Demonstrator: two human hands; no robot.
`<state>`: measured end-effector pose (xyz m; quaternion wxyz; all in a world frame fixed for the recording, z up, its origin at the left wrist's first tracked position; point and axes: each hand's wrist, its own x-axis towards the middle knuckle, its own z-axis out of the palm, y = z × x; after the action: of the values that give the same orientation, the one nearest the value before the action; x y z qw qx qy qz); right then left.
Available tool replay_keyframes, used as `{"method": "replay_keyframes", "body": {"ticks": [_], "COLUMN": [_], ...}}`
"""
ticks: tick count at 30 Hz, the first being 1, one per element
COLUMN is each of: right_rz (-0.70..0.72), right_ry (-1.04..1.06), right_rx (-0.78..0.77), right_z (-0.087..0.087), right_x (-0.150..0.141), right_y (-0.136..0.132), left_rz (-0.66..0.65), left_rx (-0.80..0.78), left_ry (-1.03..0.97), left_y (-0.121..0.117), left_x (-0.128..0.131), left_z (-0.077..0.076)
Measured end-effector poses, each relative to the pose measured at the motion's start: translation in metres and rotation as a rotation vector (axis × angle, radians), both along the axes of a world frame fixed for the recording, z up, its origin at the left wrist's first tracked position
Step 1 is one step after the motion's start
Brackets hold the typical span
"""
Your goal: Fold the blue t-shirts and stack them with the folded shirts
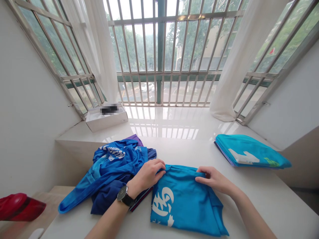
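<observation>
Lightly, the left hand [146, 175] and right hand [213, 179] pinch the blue T-shirt [184, 202] between fingers.

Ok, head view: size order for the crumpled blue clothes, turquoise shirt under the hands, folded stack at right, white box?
1. Crumpled blue clothes and turquoise shirt: about level, nearness makes it unsure
2. Folded stack
3. White box

A pixelated patch [109, 109] hides whatever lies on the white cardboard box [106, 121] near the sill's far-left corner; a red object [18, 207] is blurred and cut off at the picture's lower-left corner; the left forearm [107, 225] and right forearm [256, 215] run off the bottom edge; the teal T-shirt's [183, 202] white print is folded out of reading; the blue jersey [112, 166] hides most of the dark garments beneath it.
</observation>
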<state>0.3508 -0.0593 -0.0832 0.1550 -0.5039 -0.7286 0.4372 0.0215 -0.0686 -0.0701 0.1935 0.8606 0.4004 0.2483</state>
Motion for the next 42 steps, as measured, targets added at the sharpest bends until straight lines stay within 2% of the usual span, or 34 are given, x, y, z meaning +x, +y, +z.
{"method": "replay_keyframes", "body": {"ticks": [6, 11, 16, 25, 30, 34, 42], "right_rz": [-0.009, -0.009, -0.013, -0.01, -0.003, -0.008, -0.027], "right_ry": [-0.014, -0.013, -0.011, -0.002, -0.013, -0.017, -0.034], "right_rx": [0.0, 0.0, 0.002, -0.009, 0.01, 0.052, 0.076], "right_z": [0.001, 0.001, 0.0, 0.001, 0.0, -0.001, 0.001], "right_x": [-0.001, -0.001, -0.001, -0.001, 0.0, -0.001, -0.004], "right_y": [0.0, 0.0, 0.001, 0.0, 0.001, 0.001, 0.0], "left_rz": [-0.118, -0.113, -0.101, -0.031, 0.058, 0.114, 0.142], "left_rx": [0.036, -0.03, -0.104, -0.232, -0.215, -0.225, -0.338], "left_ry": [-0.033, -0.021, -0.105, -0.102, -0.125, -0.154, -0.225], "left_y": [-0.001, -0.001, -0.002, -0.003, -0.001, 0.0, 0.006], "left_x": [0.002, 0.001, 0.001, 0.002, 0.002, 0.003, 0.002], "left_z": [0.002, 0.001, 0.003, 0.006, 0.005, 0.003, -0.005]}}
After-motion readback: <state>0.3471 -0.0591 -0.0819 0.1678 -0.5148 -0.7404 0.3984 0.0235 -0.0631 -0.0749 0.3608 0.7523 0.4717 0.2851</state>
